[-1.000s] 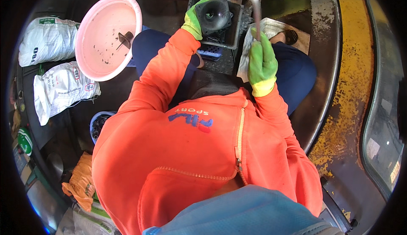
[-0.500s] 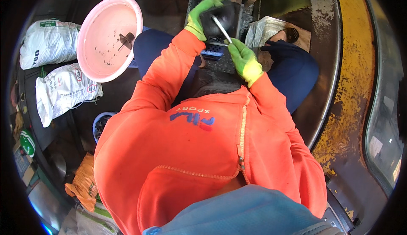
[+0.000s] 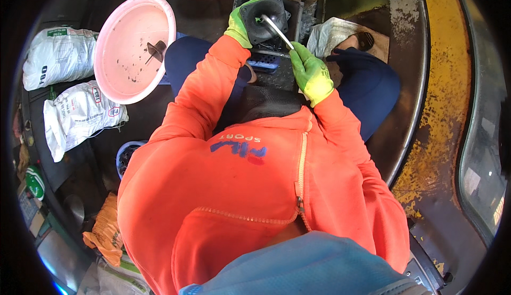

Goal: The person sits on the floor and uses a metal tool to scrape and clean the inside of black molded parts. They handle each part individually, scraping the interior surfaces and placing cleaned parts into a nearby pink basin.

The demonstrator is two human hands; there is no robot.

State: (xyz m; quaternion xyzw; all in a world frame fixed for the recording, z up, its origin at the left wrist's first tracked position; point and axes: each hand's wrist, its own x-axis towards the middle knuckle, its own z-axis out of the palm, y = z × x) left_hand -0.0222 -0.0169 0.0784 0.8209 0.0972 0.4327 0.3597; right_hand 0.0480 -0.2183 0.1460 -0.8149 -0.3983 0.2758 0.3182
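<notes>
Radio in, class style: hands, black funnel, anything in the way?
Left hand gripping black funnel. Right hand holding metal rod, tip at funnel's mouth. Nothing visibly blocking the rod.

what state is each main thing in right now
Black square-flanged funnel: held in left hand, wide mouth facing up
Metal rod: gripped in right hand, end inside funnel's mouth
Pink basin: uncovered, dark piece inside
Black tray: partly hidden by funnel
Upper white sack: bulging

Lettering (image 3: 239,147) on orange jacket (image 3: 250,188), white sacks (image 3: 59,55)
</notes>
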